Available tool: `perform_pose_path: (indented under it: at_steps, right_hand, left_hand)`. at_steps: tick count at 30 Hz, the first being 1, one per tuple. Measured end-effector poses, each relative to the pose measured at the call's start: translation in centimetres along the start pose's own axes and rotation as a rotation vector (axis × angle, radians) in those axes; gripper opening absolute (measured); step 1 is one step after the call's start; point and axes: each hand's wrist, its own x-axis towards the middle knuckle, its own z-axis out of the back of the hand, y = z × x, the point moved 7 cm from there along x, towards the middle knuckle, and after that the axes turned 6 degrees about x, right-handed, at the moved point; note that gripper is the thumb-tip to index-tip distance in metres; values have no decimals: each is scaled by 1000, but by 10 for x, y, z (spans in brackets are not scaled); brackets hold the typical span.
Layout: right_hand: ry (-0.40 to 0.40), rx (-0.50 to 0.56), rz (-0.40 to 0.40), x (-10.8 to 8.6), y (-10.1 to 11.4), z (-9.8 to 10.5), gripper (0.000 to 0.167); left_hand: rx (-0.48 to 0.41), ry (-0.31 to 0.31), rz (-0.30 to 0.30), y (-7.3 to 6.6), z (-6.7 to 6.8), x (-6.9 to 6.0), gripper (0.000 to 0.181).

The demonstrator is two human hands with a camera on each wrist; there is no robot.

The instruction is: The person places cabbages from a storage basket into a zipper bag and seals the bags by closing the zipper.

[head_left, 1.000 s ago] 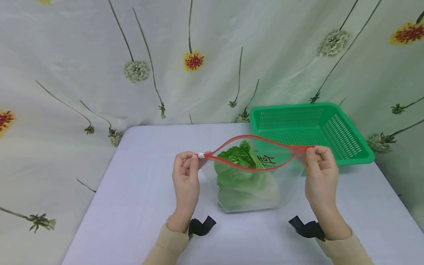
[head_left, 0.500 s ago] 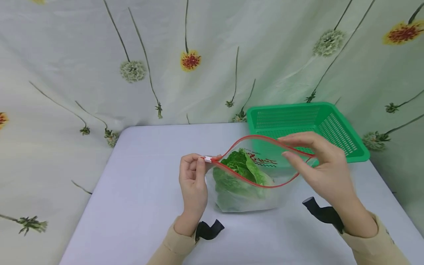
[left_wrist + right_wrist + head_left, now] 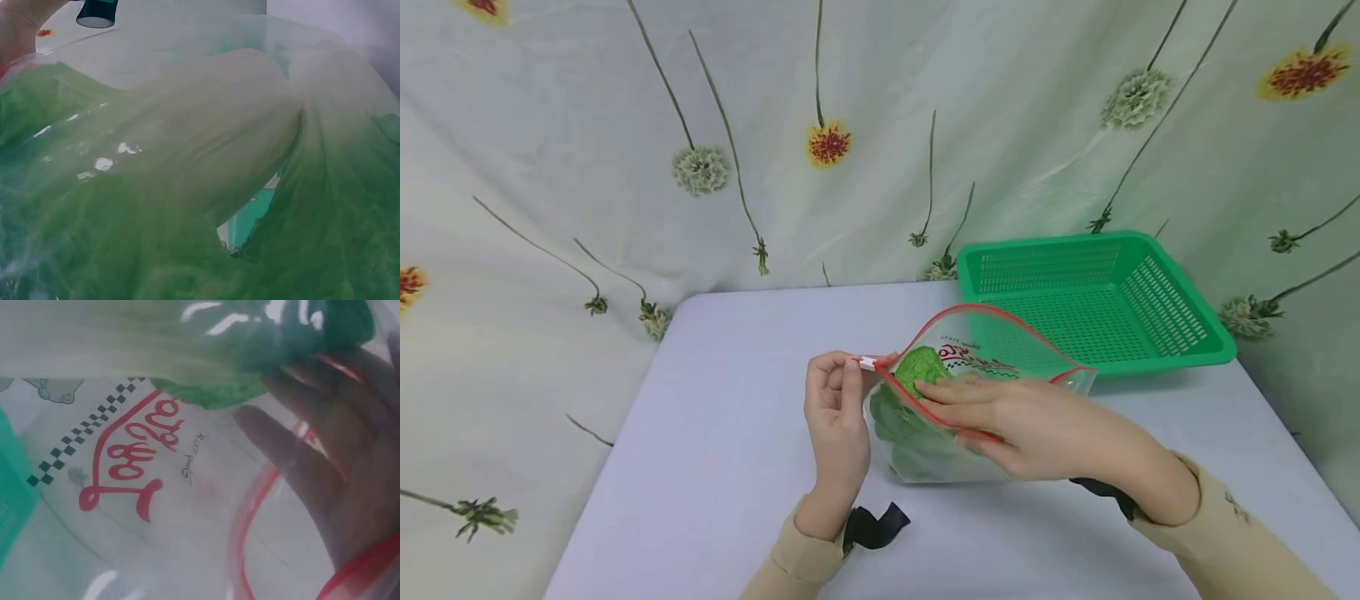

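A clear zip bag with a red-edged mouth stands on the table, its mouth spread wide. Inside is a head of leafy lettuce, green at the top and pale lower down. My left hand pinches the bag's left corner beside the white zip slider. With fingers extended, my right hand reaches over the front edge of the mouth, fingertips at the lettuce leaves. In the right wrist view, the fingers lie close to the lettuce. Lettuce seen through the film fills most of the left wrist view.
A green plastic basket with slotted sides stands at the table's back right, behind the bag. The table has a pale cover. Behind it hangs a flower-printed cloth.
My right hand has let go of the bag's right corner and moved left to the lettuce in the mouth. The mouth gapes wider. My left hand still pinches the slider corner.
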Motion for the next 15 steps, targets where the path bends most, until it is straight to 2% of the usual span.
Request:
perform_pose_path:
  at_steps: [4,8,11,15]
  right_hand:
    - [87,95,-17,3,-2,3,38]
    - [183,164,-50,6,-3,5,36]
    - [252,213,-85,13,-2,-1,31]
    - [327,223,-114,22,3,-15,23]
  left_hand:
    - [7,8,0,0,1,1,13]
    - [-9,28,9,-1,-1,3,10]
    - [-39,48,9,-1,-3,2,6]
    - [-61,88,-9,-3,-8,-1,5]
